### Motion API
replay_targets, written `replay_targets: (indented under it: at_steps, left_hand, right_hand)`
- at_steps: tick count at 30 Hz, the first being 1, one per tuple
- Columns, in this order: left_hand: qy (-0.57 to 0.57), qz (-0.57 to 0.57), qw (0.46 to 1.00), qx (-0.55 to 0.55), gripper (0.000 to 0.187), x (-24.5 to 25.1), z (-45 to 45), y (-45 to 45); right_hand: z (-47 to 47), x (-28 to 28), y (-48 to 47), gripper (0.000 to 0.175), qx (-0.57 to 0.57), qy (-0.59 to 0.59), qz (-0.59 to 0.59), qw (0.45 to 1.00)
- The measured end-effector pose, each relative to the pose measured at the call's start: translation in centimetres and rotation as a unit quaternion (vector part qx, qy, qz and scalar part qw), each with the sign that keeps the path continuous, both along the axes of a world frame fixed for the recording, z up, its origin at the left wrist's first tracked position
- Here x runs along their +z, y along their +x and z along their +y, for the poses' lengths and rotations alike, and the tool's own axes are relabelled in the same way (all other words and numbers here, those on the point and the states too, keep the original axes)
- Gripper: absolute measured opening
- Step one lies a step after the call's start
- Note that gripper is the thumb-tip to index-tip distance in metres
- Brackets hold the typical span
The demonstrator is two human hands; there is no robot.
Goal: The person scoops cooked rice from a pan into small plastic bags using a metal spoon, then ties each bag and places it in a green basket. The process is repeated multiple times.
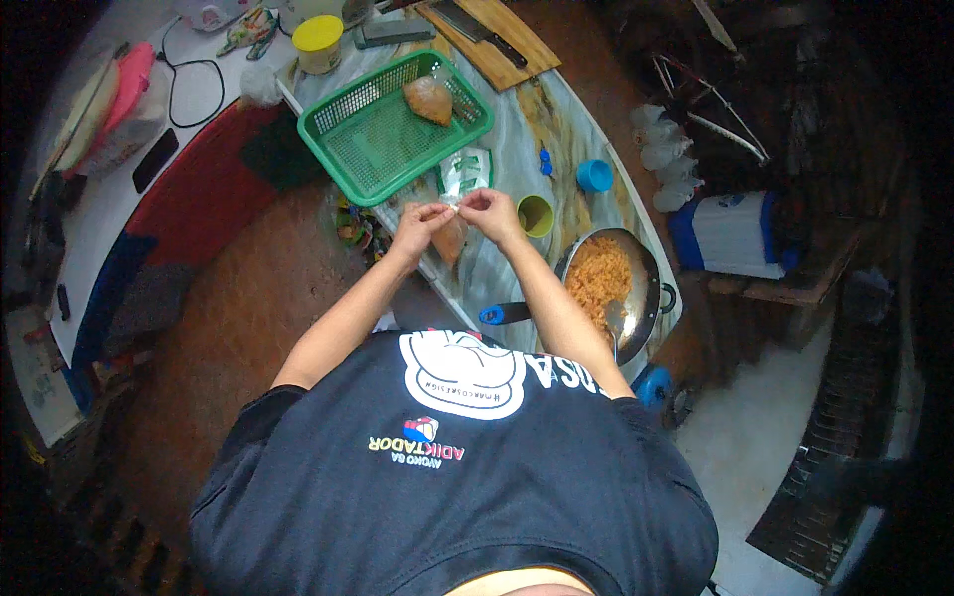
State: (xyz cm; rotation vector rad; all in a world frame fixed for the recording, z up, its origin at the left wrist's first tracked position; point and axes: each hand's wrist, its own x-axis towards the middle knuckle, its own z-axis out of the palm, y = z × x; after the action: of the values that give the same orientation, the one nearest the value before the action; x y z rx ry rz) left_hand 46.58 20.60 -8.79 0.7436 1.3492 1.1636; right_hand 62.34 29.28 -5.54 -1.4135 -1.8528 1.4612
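Both my left hand (421,227) and my right hand (492,216) pinch the gathered top of a clear plastic bag of orange-brown food (449,242), their fingertips nearly touching. The filled part hangs below the fingers, over the marble-patterned table. Just beyond lies a white and green plastic packet (466,171), partly behind the hands. A green plastic basket (358,190) holds a similar filled bag (430,100), which looks closed. Right of my right hand stands a yellow-green cup (535,216). Farther right, a wok (641,261) holds orange-coloured rice (598,276) and a metal utensil.
A light blue cup (595,176) and a small blue object (546,162) are on the table's right. A knife (477,33) lies on a wooden board (522,71) at the far end, near a yellow-lidded tub (318,45). The wok's handle (507,314) points towards my body.
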Motion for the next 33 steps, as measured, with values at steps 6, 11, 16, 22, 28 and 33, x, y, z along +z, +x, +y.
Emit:
replay_targets:
  at_steps: [6, 11, 16, 22, 28, 33]
  left_hand:
    - [-0.011, -0.007, 0.998, 0.056, 0.027, -2.2, -0.3, 1.1]
    - [0.014, 0.046, 0.996, 0.071, 0.020, -1.8, -0.6, 1.6]
    - [0.072, 0.183, 0.977, 0.080, 0.020, -2.9, -0.8, 1.7]
    - [0.050, 0.225, 0.972, 0.053, 0.020, -2.0, -0.6, 1.4]
    - [-0.001, 0.197, 0.975, 0.103, 0.024, -3.3, 0.5, 1.0]
    - [-0.050, 0.073, 0.991, 0.100, 0.023, -0.3, 0.5, 0.7]
  right_hand:
    - [-0.9, -0.1, -0.2, 0.015, -0.013, -0.002, -0.031, 0.999]
    - [-1.1, 2.0, -0.8, 0.024, 0.026, 0.092, -0.143, 0.985]
    - [-0.8, 1.5, -1.4, 0.029, 0.049, 0.125, -0.197, 0.971]
    - [-0.4, 1.2, -1.0, 0.026, 0.072, 0.121, -0.188, 0.972]
    - [-2.3, 2.4, -1.4, 0.019, 0.122, 0.274, -0.146, 0.943]
    - [-2.7, 3.1, -0.6, 0.016, 0.165, 0.364, -0.113, 0.910]
